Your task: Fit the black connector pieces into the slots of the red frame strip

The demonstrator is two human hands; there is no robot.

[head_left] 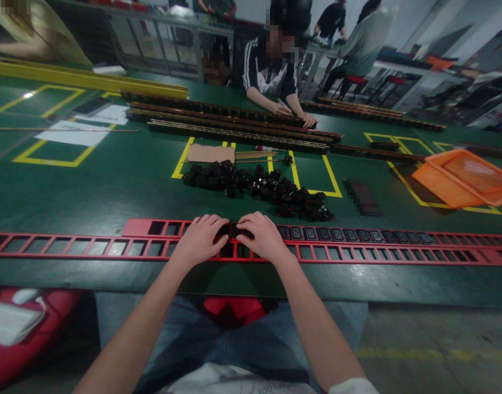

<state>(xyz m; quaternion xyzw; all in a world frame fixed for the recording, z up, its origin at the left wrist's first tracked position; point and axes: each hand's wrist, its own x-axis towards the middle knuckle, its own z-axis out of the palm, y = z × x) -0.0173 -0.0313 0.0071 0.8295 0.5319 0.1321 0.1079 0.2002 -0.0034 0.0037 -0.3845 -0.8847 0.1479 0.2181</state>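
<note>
Two long red slotted frames (148,249) lie across the table in front of me. In the far one, a row of black square parts (324,234) with pale outlines fills slots to the right of my hands. My left hand (201,238) curls over that far frame, its fingers and thumb around a black part (223,230) mostly hidden by them. Beside it my right hand (261,234) grips another black part (235,230) at the frame, fingers over the top and thumb on the near side. Beyond the hands lies a pile of loose black parts (259,183).
Behind the pile are a piece of cardboard (212,154), thin sticks (254,156) and long dark strips (238,134). An orange basket (468,178) tilts at the right. Across the table a co-worker (271,71) handles the strips. Paper sheets (74,133) lie at the left.
</note>
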